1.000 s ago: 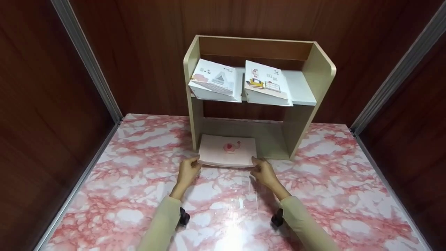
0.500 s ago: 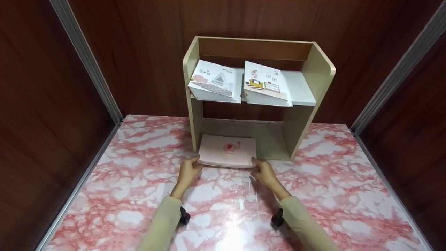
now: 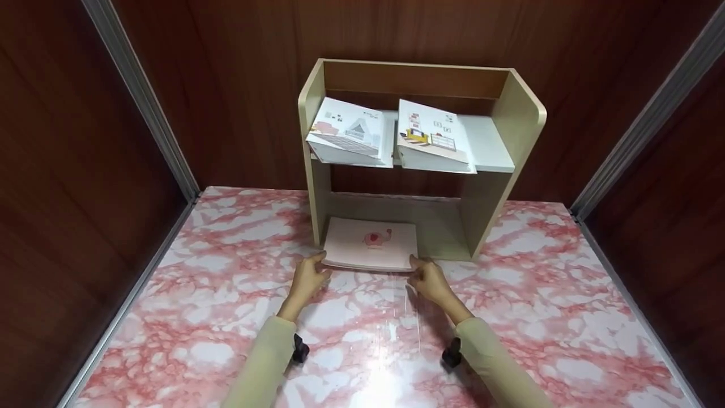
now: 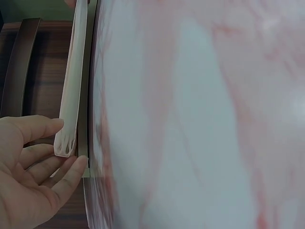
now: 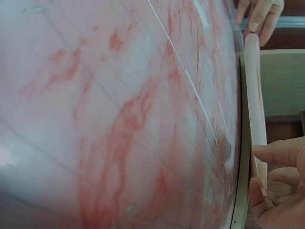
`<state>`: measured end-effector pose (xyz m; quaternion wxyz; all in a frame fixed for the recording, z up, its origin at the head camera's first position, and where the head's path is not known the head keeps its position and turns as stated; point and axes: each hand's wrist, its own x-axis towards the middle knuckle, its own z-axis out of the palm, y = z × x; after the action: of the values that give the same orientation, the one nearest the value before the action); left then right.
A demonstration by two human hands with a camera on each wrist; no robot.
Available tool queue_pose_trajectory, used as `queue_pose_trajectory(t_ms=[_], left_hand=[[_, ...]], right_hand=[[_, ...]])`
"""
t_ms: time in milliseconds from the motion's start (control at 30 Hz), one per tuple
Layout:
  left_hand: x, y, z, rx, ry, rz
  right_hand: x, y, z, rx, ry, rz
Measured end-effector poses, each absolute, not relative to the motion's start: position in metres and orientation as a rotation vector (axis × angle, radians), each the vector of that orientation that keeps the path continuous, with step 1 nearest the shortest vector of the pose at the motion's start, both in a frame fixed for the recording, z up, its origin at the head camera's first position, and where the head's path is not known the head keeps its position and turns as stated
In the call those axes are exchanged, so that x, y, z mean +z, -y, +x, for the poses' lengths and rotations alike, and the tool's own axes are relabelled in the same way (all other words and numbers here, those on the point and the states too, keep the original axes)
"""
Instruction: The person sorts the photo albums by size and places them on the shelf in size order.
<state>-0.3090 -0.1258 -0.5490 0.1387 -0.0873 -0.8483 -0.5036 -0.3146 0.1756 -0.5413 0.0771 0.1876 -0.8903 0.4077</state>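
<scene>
A pale pink soft-cover book (image 3: 362, 255) with a red elephant on its cover lies on the left part of the shelf unit's lower level, its front edge at the shelf front. My left hand (image 3: 308, 277) pinches the near left corner, thumb on top and fingers beneath. At the near right corner, my right hand (image 3: 431, 280) holds the book the same way. Loose page edges of the book (image 4: 71, 114) show in the left wrist view. The right wrist view has the book (image 5: 256, 95) spanning between both hands, slightly bowed.
The small two-level shelf unit (image 3: 493, 209) stands against the brown wood wall. Two white picture-covered books, one left (image 3: 351, 130) and one right (image 3: 433, 136), lean on its upper level, jutting past the edge. A pink marbled tabletop (image 3: 198, 317) spreads around it.
The book and both hands have hardly moved; the book sits very slightly farther back in the head view. Both corner grips stay the same.
</scene>
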Motion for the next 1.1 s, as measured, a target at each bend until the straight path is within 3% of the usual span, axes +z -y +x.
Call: queue_pose_trajectory(t_ms=[1100], left_hand=[[-0.5503, 0.1189, -0.3124, -1.552, 2.484, -0.211]], right_hand=[[-0.5435, -0.1757, -0.3187, 1.274, 2.587, 0.486]])
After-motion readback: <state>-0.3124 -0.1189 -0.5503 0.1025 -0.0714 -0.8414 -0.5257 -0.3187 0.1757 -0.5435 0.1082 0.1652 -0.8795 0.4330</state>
